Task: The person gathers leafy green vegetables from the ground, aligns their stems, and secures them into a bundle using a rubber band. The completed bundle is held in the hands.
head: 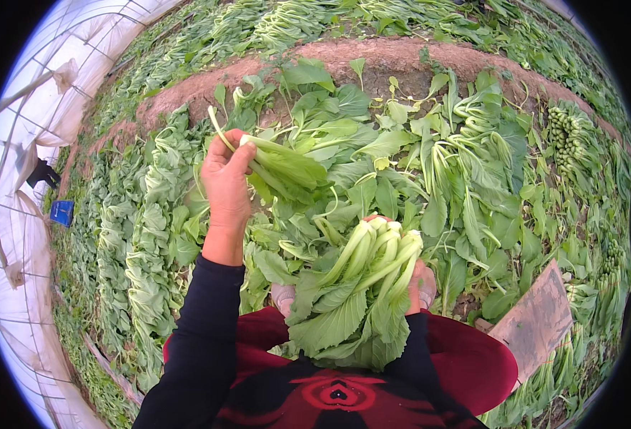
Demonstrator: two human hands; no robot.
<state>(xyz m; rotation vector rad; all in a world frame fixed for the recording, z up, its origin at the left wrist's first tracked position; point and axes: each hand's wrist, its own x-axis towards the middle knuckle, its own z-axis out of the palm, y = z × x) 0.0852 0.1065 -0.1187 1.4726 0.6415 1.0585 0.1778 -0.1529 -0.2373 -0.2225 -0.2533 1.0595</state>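
My left hand (230, 174), raised ahead of me, pinches a small leafy green plant (291, 166) by its pale stem end; a thin stalk also sticks up between its fingers. Low in front of my lap, my right hand (416, 281) holds a bunch of leafy greens (358, 300) from behind and the right side. The bunch's cut white stem ends point away from me and its broad leaves hang towards my lap. Most of my right hand's fingers are hidden behind the bunch. Loose leaves (342, 209) lie on the ground beyond both hands.
A wooden board (535, 316) lies tilted by my right knee. Rows of laid greens (152, 257) run along the left, and stacked bunches (570, 139) stand at the right. A bare soil ridge (379, 51) crosses ahead. A blue object (61, 213) sits near the plastic greenhouse wall (20, 300).
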